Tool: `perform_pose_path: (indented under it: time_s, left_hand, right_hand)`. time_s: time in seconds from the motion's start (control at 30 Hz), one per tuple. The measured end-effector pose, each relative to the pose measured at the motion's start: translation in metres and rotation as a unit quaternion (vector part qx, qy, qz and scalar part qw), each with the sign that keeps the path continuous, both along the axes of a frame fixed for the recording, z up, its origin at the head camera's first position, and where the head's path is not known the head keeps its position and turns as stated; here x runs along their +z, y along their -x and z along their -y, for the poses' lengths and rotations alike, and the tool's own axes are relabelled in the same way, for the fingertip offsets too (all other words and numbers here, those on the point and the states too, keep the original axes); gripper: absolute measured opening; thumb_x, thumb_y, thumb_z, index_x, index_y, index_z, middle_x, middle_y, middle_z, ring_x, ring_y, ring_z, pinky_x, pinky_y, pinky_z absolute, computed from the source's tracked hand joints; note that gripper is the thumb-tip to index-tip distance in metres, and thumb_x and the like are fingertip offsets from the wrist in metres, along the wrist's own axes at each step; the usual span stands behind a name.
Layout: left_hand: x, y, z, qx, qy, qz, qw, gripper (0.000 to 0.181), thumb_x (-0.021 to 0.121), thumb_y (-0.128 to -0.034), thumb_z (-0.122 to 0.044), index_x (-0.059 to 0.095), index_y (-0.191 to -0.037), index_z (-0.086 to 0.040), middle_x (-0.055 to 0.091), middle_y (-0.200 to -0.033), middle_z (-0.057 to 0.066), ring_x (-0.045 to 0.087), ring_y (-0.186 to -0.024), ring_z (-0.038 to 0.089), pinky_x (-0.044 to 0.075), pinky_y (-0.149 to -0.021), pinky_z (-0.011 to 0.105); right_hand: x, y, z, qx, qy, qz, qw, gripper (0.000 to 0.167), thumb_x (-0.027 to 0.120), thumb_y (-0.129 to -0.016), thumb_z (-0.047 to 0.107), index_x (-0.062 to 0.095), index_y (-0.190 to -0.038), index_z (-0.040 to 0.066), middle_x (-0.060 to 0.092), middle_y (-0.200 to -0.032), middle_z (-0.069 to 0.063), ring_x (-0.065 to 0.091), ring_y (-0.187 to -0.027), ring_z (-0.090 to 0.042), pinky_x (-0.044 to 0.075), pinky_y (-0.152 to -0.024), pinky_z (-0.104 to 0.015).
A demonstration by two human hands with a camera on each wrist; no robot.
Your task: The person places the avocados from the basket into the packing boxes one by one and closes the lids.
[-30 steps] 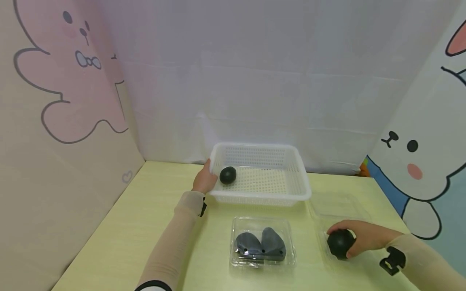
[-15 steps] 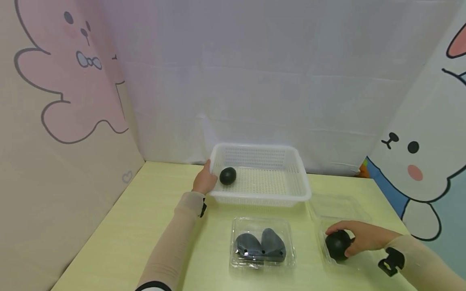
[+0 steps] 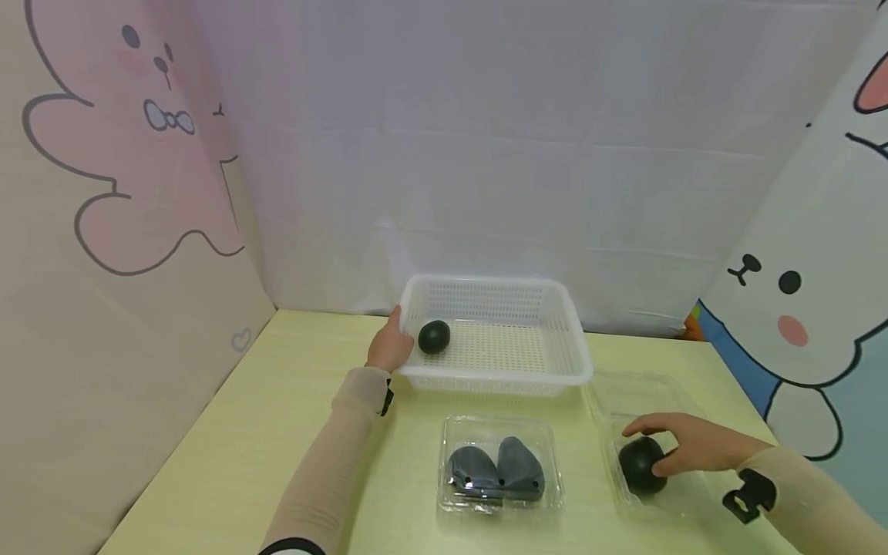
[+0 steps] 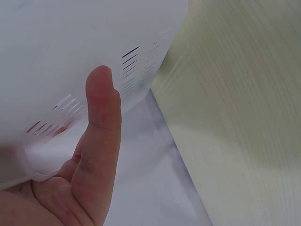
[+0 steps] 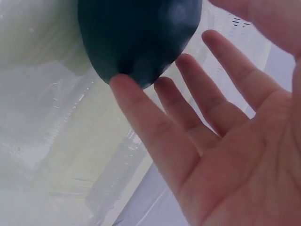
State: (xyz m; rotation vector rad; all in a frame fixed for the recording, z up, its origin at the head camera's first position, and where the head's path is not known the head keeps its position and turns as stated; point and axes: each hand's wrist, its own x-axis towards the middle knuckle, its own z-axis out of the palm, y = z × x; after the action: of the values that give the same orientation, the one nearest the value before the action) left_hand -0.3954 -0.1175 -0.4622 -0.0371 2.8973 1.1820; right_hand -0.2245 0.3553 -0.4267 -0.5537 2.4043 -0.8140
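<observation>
Black-green object at the right hand: the right hand [image 3: 701,445] is keeping its fingers [image 5: 157,125] loosely spread and mostly straight around a dark oval object [image 3: 636,472]; one fingertip is overlapping its end in the wrist view, and the thumb is lying across its side in the head view; firm contact is not showing clearly.
Clear open box: the dark oval object is sitting in this box [image 3: 677,495]; the lid [image 3: 641,393] is lying folded back behind it.
Basket hand: the left hand [image 3: 390,344] is gripping the left wall of a white slotted basket [image 3: 499,378], its thumb pressing the outside.
Inside the basket: a second dark object [image 3: 434,338] is resting near the left wall.
Closed box: another clear box [image 3: 498,426] is standing in front of the basket; two greyish shapes are showing through its lid.
Desk: a pale yellow desk [image 3: 243,455] is carrying everything; a white sheet [image 3: 486,154] is hanging behind.
</observation>
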Motion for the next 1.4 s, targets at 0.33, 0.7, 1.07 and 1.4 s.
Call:
perform_pose_path:
  time_s: [0.33,0.7,1.07,1.4]
  left_hand:
    - [0.005,-0.004,-0.002,-0.004,-0.008,-0.005,1.0000,0.074,0.049,-0.0899,-0.010,0.016,-0.156,-0.008,0.047,-0.142,0.022,0.056,-0.112,0.036,0.043,-0.094,0.052]
    - [0.009,-0.006,-0.002,-0.008,-0.008,-0.011,0.9999,0.074,0.048,-0.0892,-0.008,0.016,-0.156,-0.007,0.044,-0.145,0.022,0.051,-0.122,0.038,0.040,-0.099,0.052]
    - [0.007,-0.006,-0.004,-0.004,-0.005,-0.002,1.0000,0.073,0.048,-0.0899,-0.009,0.017,-0.156,-0.008,0.044,-0.145,0.022,0.052,-0.121,0.037,0.040,-0.099,0.051]
    - [0.010,-0.008,-0.007,-0.006,-0.004,-0.002,1.0000,0.073,0.048,-0.0904,-0.009,0.016,-0.156,-0.008,0.044,-0.145,0.022,0.052,-0.119,0.038,0.041,-0.098,0.052]
  right_hand:
    - [0.009,0.005,0.002,0.006,0.021,-0.027,0.9994,0.052,0.074,-0.084,0.021,0.057,-0.130,0.005,0.055,-0.127,-0.023,0.047,-0.116,-0.053,0.054,-0.077,-0.034]
    - [0.019,0.011,0.004,-0.015,0.024,-0.034,0.9990,0.051,0.072,-0.086,0.020,0.055,-0.132,0.004,0.053,-0.133,-0.021,0.048,-0.119,-0.044,0.050,-0.087,-0.053]
    - [0.019,0.008,0.012,-0.017,-0.037,-0.200,0.9789,0.063,0.067,-0.090,0.038,0.046,-0.144,0.013,0.047,-0.143,-0.018,0.042,-0.128,-0.048,0.037,-0.093,-0.066]
    - [0.018,0.014,0.019,-0.055,-0.015,-0.210,0.9760,0.070,0.062,-0.093,0.036,0.031,-0.154,0.019,0.019,-0.157,-0.024,0.007,-0.142,-0.051,0.000,-0.105,-0.072]
